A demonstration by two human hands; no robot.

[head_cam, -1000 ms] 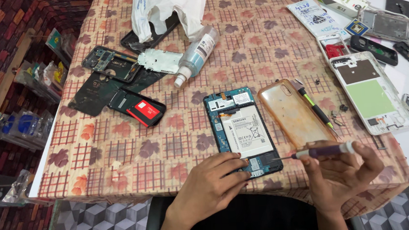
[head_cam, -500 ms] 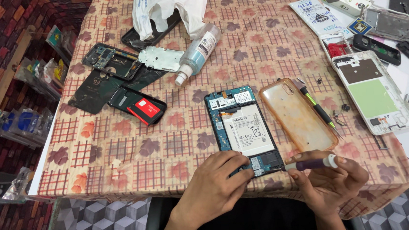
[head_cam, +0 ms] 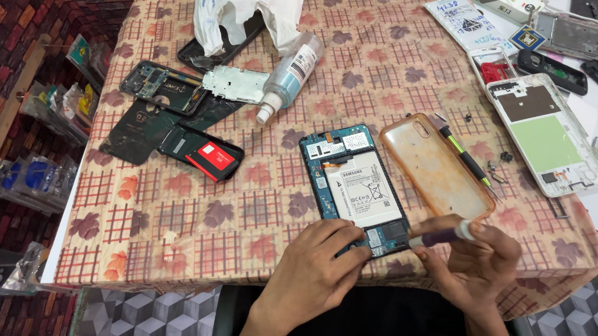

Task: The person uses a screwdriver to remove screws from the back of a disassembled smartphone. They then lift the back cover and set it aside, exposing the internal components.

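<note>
The blue opened phone with its white battery showing (head_cam: 355,188) lies back-off near the table edge. Your left hand (head_cam: 314,270) presses its bottom corner, fingers bent, while your right hand (head_cam: 473,261) grips a purple-handled screwdriver (head_cam: 438,236) there; the inside parts remain in place

Checked tablecloth (head_cam: 175,220), cube-patterned floor (head_cam: 141,330)

checkered leaf-print tablecloth (head_cam: 174,213) carries opened phone (head_cam: 355,188), orange case (head_cam: 435,166), bottle (head_cam: 290,76), perhaps back covers (head_cam: 167,114).
</note>
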